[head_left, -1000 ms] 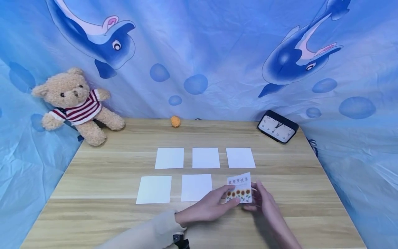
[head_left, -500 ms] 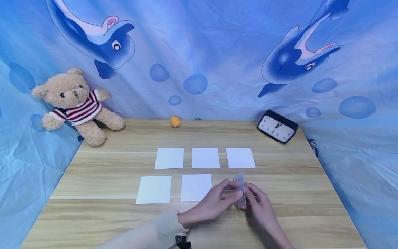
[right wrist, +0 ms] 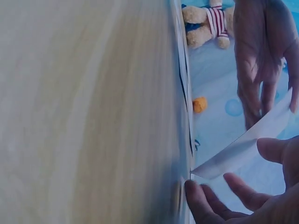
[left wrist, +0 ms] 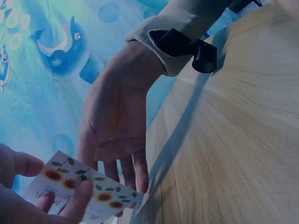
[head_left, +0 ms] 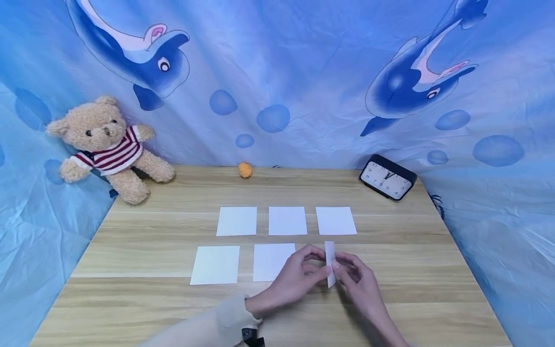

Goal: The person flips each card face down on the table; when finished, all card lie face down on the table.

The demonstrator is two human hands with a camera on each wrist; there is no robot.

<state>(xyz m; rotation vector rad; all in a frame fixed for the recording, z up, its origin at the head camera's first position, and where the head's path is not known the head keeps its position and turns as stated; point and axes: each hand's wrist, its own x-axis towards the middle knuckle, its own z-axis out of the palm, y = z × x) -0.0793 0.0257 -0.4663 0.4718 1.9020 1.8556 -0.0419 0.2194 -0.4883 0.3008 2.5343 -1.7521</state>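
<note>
A small square card (head_left: pixel 330 264) stands upright between my two hands, close over the table's right half. Seen from the head it is almost edge-on. Its sunflower-printed face shows in the left wrist view (left wrist: pixel 96 189), its plain white back in the right wrist view (right wrist: pixel 233 156). My left hand (head_left: pixel 299 274) holds the card from the left, with fingertips lying against the printed face. From the right, my right hand (head_left: pixel 362 284) has its thumb at the white back and its fingers bent towards the far edge. Some fingertips are hidden behind the card.
White square cards lie flat: three in the back row, including one at the right (head_left: pixel 336 220), and two in front, including one left of my hand (head_left: pixel 273 260). Farther back are a teddy bear (head_left: pixel 106 144), an orange ball (head_left: pixel 244 169) and a black clock (head_left: pixel 387 177).
The card has turned from showing its sunflower face to the head view to standing nearly edge-on with white showing. The right hand has come in closer, its thumb now at the card.
</note>
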